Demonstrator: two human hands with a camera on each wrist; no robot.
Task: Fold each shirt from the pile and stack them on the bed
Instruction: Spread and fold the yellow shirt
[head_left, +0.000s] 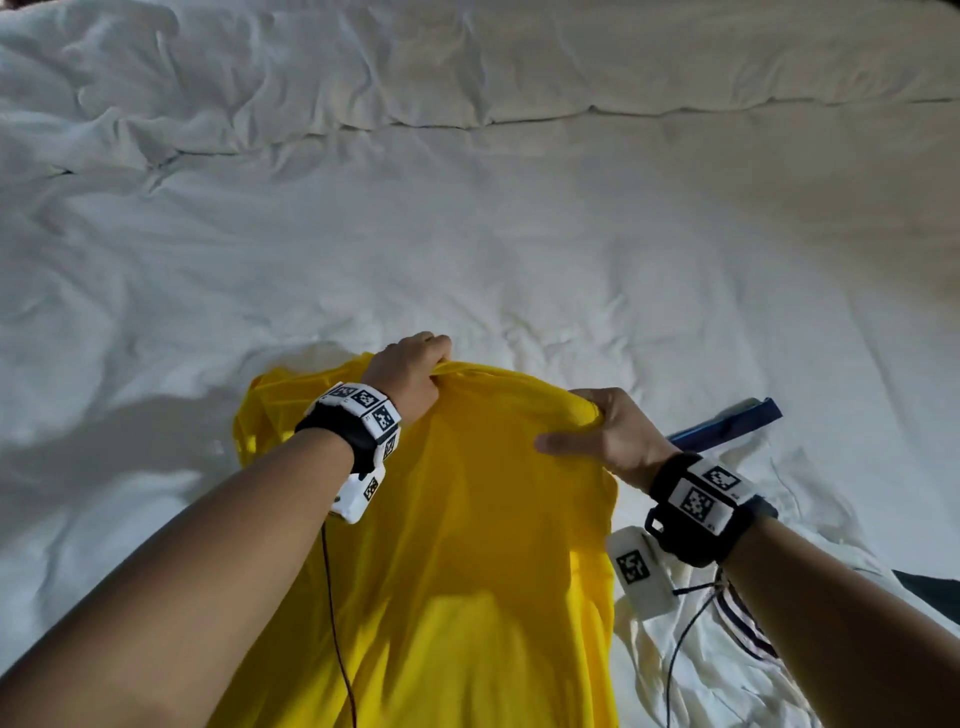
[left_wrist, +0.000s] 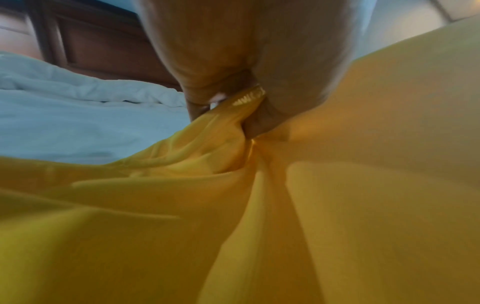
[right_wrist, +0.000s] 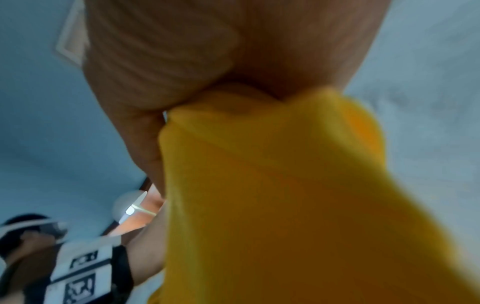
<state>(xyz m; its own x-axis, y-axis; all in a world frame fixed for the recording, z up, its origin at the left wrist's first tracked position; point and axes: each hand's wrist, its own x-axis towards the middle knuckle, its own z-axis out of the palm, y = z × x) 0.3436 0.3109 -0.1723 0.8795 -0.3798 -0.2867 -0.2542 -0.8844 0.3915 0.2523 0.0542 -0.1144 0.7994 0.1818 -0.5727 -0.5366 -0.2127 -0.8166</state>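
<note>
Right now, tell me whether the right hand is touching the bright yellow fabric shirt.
Touching. The right wrist view shows the right hand with its grip bunched on the bright yellow fabric shirt; the head view confirms fingers curled over its top edge.

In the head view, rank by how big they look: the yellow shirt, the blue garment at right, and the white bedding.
1. white bedding: fills most of the view.
2. yellow shirt: close to the camera, so it looks enlarged.
3. blue garment: only a strip shows.
</note>
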